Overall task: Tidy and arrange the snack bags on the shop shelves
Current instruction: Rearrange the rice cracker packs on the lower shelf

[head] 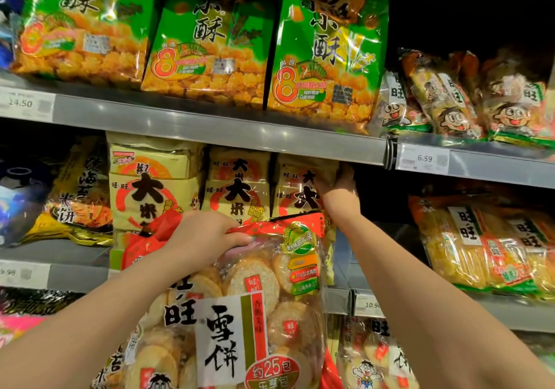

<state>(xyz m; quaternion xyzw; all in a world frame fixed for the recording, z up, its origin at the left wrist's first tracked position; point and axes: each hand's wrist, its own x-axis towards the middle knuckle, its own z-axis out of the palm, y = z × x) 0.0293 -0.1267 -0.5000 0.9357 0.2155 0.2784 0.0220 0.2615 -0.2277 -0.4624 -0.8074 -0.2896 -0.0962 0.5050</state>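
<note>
My left hand (207,235) grips the red top edge of a large clear rice-cracker bag (249,304) and holds it up in front of the middle shelf. My right hand (336,184) reaches up to the rightmost beige snack bag (295,187) on the middle shelf and closes on its upper right corner, just under the shelf rail above. Two more beige bags (237,187) stand in a row to its left.
Three green bags (210,49) fill the top shelf (210,127), with small cartoon packs (450,103) to their right. Yellow packs (486,250) lie on the right middle shelf, and a dark gap opens beside my right hand. More cracker bags (369,358) sit below.
</note>
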